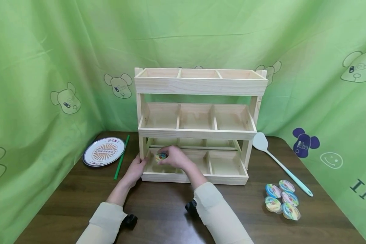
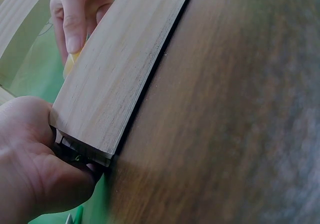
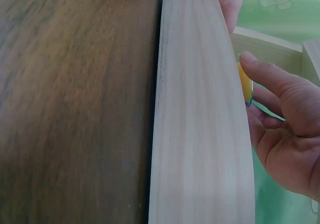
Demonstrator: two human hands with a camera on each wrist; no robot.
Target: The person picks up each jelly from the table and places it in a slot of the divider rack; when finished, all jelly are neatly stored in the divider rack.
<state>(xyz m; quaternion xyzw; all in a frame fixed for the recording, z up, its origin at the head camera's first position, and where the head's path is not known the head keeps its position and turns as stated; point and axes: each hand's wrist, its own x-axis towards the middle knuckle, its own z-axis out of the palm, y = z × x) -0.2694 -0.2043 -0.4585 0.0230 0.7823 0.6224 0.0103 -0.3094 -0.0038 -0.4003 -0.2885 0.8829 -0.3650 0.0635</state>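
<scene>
A small jelly cup with a colourful lid is pinched between the thumb and fingers of my right hand. It is over the left compartment of the bottom tier of a three-tier wooden rack. In the right wrist view, the yellow side of the cup shows behind the tier's front board. My left hand grips the left end of that bottom tier. The left wrist view shows this hand around the board's end, some fingers hidden.
Several more jelly cups lie grouped at the right on the brown table. A pale blue spatula lies right of the rack. On the left are a printed white plate and a green stick. Green curtain surrounds the table.
</scene>
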